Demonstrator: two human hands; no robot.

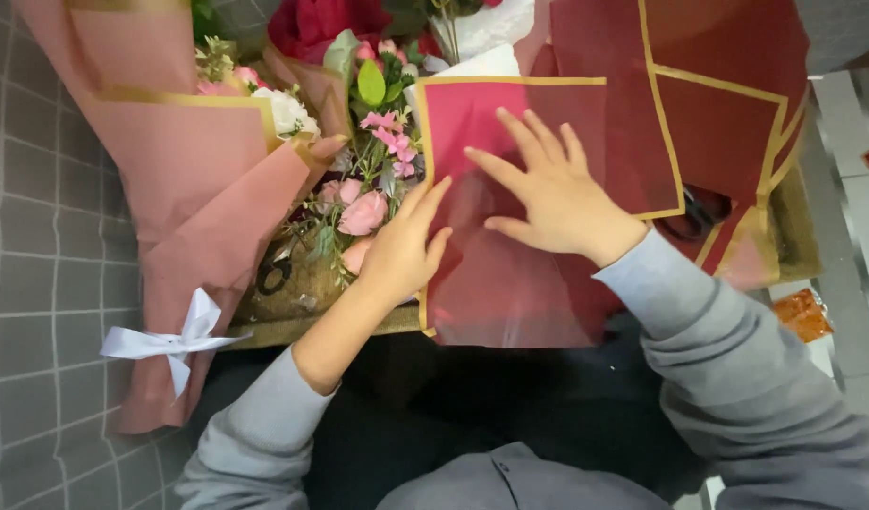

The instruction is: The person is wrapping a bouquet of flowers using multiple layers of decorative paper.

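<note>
Both hands lie on a dark red wrapping sheet with a gold border (pixel 510 274), which rests near the front edge of a low brown tabletop (pixel 302 307) and hangs a little past that edge toward the person. The right hand (pixel 552 194) is spread flat with its fingers fanned, palm pressing the middle of the sheet; its grip pinches nothing. The left hand (pixel 401 247) rests along the sheet's left border with the fingers straight and close together, also open, seeming to hold the paper's edge down rather than grasp it.

Just left of that hand lie loose pink flowers with green stems (pixel 363 212), touching or nearly touching the sheet's border. Further left, at the tabletop's left end and leaning over the grey tiled floor (pixel 38 283), stands a finished bouquet in pink paper (pixel 198 189) tied with a white ribbon bow (pixel 175 342). More dark red sheets (pixel 708 113) are stacked toward the right side, with black scissors (pixel 699 212) partly hidden beneath them.

The sheet looks thin and slick. As it overhangs the front edge, uneven pressure from either palm could let it slide off or crease. The left hand works close to the blooms, so a careless sweep could crush petals or drag stems under the paper.
</note>
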